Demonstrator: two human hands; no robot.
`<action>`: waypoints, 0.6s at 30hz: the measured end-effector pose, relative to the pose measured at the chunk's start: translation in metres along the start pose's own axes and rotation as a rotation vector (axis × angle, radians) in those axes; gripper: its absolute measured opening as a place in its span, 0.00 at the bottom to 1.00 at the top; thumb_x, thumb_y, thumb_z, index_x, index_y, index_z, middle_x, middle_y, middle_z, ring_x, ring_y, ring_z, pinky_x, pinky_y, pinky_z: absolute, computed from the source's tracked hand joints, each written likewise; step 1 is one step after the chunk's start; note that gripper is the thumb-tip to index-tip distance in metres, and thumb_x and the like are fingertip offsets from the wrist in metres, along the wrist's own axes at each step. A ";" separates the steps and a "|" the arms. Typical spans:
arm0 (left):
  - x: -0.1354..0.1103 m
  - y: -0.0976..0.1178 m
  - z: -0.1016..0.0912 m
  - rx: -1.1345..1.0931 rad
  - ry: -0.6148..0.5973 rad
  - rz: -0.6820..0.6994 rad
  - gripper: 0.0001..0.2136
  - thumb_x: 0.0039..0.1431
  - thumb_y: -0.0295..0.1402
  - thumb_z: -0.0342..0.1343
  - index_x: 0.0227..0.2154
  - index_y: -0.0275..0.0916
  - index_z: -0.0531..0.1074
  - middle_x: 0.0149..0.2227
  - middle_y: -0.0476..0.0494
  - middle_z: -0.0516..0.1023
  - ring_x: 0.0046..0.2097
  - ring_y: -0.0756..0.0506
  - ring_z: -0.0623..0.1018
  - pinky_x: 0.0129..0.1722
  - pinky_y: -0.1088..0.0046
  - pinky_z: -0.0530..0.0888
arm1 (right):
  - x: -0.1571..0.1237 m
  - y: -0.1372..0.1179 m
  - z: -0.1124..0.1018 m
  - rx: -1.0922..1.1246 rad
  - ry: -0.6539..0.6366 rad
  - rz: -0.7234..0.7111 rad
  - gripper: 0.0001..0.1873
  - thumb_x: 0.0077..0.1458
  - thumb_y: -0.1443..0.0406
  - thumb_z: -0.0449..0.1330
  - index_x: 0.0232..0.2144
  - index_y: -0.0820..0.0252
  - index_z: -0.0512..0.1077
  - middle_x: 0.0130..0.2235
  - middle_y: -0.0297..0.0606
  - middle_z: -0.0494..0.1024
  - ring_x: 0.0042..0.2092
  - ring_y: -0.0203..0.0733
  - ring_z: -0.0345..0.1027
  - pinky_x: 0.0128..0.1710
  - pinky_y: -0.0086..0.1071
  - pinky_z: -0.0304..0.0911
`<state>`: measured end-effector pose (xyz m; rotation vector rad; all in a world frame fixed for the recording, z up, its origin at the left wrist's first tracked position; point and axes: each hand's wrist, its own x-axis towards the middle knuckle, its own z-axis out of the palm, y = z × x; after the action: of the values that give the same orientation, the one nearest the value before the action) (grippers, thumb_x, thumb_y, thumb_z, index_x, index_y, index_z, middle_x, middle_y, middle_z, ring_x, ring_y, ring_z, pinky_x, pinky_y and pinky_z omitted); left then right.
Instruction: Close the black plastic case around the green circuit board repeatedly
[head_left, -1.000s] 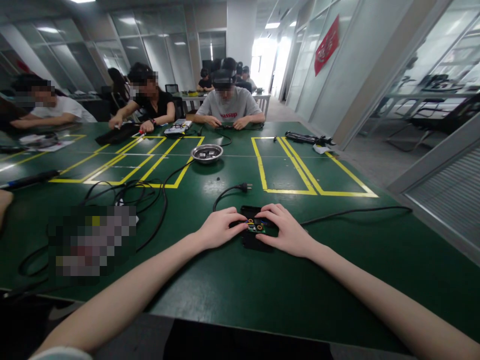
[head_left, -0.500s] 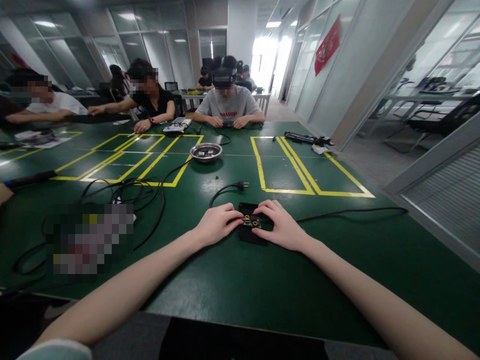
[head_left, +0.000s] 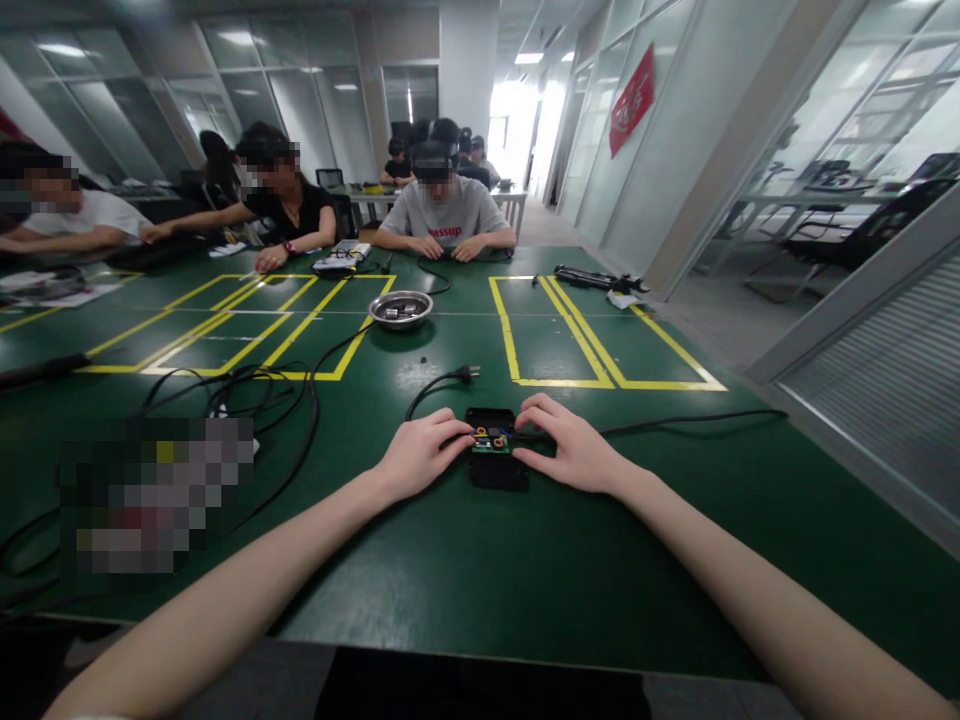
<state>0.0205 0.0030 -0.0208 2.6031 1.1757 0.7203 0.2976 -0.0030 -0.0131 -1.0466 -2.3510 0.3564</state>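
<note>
A small green circuit board [head_left: 491, 446] with copper-coloured ring coils lies in an opened black plastic case [head_left: 498, 474], one half toward me and the other beyond. At the board's left edge, my left hand [head_left: 418, 456] is closed in a pinch on it. My right hand [head_left: 574, 445] curves around the right side, thumb and fingers apart, the tips by the case and board. A black cable [head_left: 690, 422] runs rightward from behind that hand. Beyond my left hand lies a power plug [head_left: 466, 374] on a short cord.
A metal bowl [head_left: 401, 310] of small metal parts stands farther up the green table [head_left: 405, 580]. Tangled black cables [head_left: 247, 385] and a blurred-out item [head_left: 161, 490] lie at left. A black tool-like object [head_left: 596, 277] rests at the far right. Across the table, a person [head_left: 444, 215] works.
My right hand's thumb and fingers have drawn back slightly rightward, uncovering more of the board. My left hand stays at its left edge. The whole view has shifted a little.
</note>
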 end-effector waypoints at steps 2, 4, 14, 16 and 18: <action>-0.001 0.001 -0.002 -0.036 0.032 0.004 0.12 0.74 0.38 0.52 0.45 0.41 0.80 0.38 0.46 0.78 0.37 0.48 0.79 0.37 0.74 0.73 | -0.001 0.002 -0.005 -0.010 -0.031 -0.028 0.05 0.63 0.62 0.59 0.37 0.56 0.73 0.39 0.41 0.78 0.40 0.45 0.74 0.41 0.37 0.70; -0.003 0.003 -0.004 -0.091 0.054 0.019 0.13 0.74 0.38 0.52 0.45 0.40 0.80 0.37 0.46 0.78 0.36 0.48 0.78 0.36 0.75 0.72 | -0.002 0.002 -0.009 -0.005 -0.031 -0.051 0.07 0.64 0.63 0.57 0.35 0.58 0.74 0.34 0.39 0.78 0.35 0.42 0.73 0.36 0.34 0.67; -0.011 0.007 -0.013 -0.213 -0.114 0.171 0.12 0.72 0.36 0.54 0.42 0.38 0.81 0.33 0.46 0.78 0.30 0.51 0.75 0.31 0.77 0.69 | -0.007 -0.017 -0.013 -0.004 -0.165 -0.087 0.10 0.59 0.65 0.58 0.28 0.60 0.76 0.24 0.34 0.75 0.25 0.35 0.64 0.29 0.28 0.57; -0.010 0.005 -0.011 -0.188 -0.097 0.111 0.11 0.71 0.36 0.55 0.42 0.39 0.81 0.34 0.46 0.79 0.31 0.51 0.76 0.31 0.77 0.70 | -0.006 -0.015 -0.010 -0.042 -0.152 -0.052 0.10 0.59 0.65 0.58 0.29 0.60 0.78 0.26 0.35 0.77 0.26 0.36 0.67 0.30 0.29 0.58; -0.009 0.004 -0.010 -0.172 -0.077 0.057 0.10 0.69 0.36 0.56 0.41 0.40 0.82 0.35 0.46 0.80 0.32 0.50 0.77 0.31 0.77 0.70 | -0.004 -0.014 -0.008 -0.081 -0.139 -0.010 0.10 0.60 0.64 0.59 0.31 0.60 0.79 0.28 0.37 0.79 0.27 0.37 0.69 0.31 0.29 0.58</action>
<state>0.0133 -0.0063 -0.0139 2.5060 0.9763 0.6919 0.2953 -0.0154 -0.0019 -1.0785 -2.5122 0.3435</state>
